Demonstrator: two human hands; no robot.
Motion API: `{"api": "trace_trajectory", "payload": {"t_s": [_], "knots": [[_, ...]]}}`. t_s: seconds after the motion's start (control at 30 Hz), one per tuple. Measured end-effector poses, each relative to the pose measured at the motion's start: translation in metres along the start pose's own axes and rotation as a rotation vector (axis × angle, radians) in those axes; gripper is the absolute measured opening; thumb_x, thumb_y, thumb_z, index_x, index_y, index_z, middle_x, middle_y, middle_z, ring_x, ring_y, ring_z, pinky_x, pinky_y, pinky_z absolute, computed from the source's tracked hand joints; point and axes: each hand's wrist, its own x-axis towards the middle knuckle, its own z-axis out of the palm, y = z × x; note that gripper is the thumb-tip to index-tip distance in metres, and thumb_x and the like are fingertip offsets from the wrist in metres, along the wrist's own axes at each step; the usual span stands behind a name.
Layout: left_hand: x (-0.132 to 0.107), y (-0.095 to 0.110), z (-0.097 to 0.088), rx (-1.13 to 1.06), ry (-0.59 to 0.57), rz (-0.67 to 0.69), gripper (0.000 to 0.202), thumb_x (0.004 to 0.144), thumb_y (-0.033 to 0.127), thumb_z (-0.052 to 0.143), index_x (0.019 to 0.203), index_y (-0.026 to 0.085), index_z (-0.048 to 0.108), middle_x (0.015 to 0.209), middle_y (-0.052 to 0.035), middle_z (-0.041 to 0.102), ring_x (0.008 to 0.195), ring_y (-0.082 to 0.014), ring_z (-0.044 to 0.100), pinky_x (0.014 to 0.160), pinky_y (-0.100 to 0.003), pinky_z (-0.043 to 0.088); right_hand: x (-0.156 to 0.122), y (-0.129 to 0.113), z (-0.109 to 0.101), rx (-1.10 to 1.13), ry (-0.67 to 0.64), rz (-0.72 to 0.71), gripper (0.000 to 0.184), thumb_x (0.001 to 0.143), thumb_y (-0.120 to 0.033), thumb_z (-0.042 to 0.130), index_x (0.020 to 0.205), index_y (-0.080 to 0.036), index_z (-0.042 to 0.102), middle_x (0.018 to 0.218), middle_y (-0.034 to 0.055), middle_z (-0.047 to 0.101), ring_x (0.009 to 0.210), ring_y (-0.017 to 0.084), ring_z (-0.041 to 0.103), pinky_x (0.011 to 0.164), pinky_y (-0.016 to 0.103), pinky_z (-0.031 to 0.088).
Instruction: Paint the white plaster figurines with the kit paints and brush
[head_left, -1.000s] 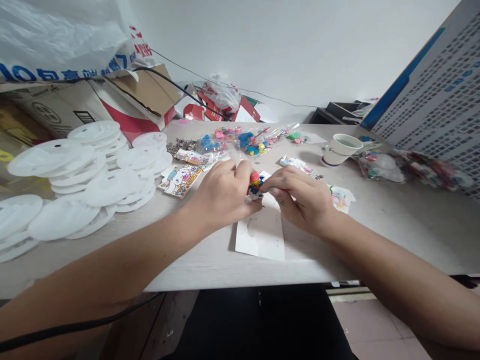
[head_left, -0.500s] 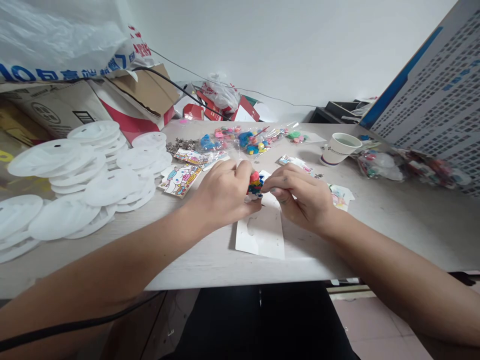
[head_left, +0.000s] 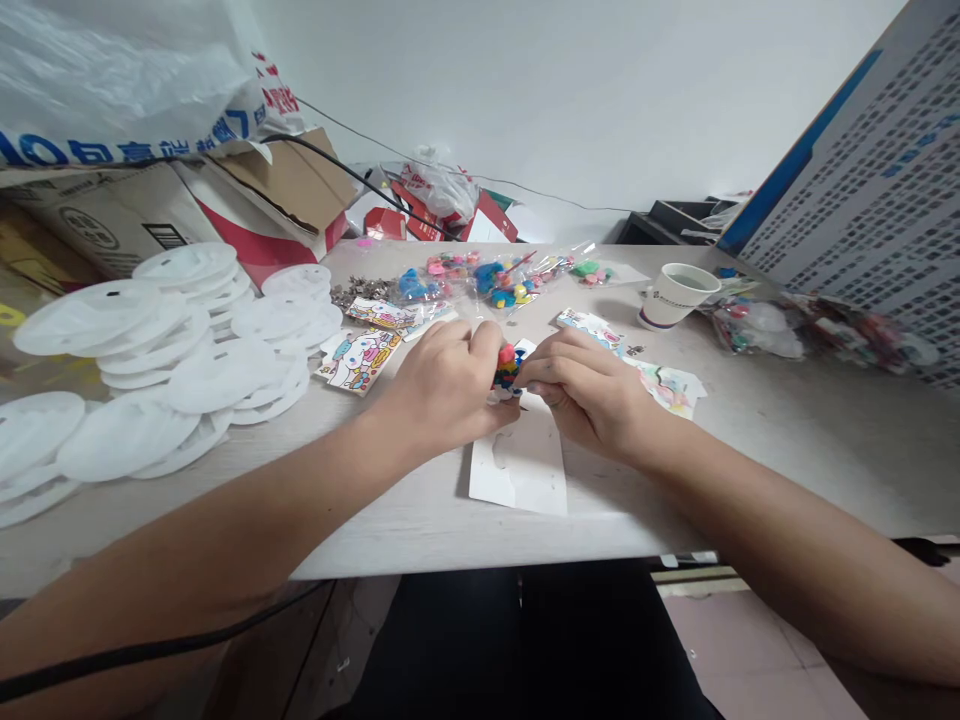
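Note:
My left hand (head_left: 444, 388) and my right hand (head_left: 592, 392) meet over the middle of the table, both closed in a pinch on one small colourful trinket (head_left: 507, 368) with a red top and blue and yellow parts. They hold it just above the far end of a white backing card (head_left: 521, 465) that lies flat on the table (head_left: 787, 430). My fingers hide most of the trinket.
Stacks of white plastic discs (head_left: 172, 360) cover the left. Cartoon printed cards (head_left: 360, 358), clear bags of coloured beads (head_left: 495, 278) and a pile of small metal bits (head_left: 358, 291) lie behind my hands. A paper cup (head_left: 675, 295) stands right, cardboard boxes (head_left: 247, 210) at back left.
My right hand has edged slightly left and closer to my left hand on the trinket. Otherwise the hands stay in the same place.

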Motion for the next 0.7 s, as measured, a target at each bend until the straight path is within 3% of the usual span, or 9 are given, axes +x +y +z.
{"api": "trace_trajectory", "payload": {"t_s": [0.7], "knots": [[0.0, 0.0019, -0.002, 0.009, -0.026, 0.006, 0.026, 0.073, 0.033, 0.064, 0.089, 0.016, 0.053, 0.076, -0.0074, 0.055, 0.075, -0.0255, 0.055, 0.07, -0.037, 0.047, 0.0012, -0.0004, -0.0001, -0.03, -0.032, -0.007, 0.015, 0.097, -0.011, 0.041, 0.1, -0.019, 0.053, 0.088, 0.0091, 0.063, 0.084, 0.021, 0.053, 0.079, 0.039, 0.049]]}}
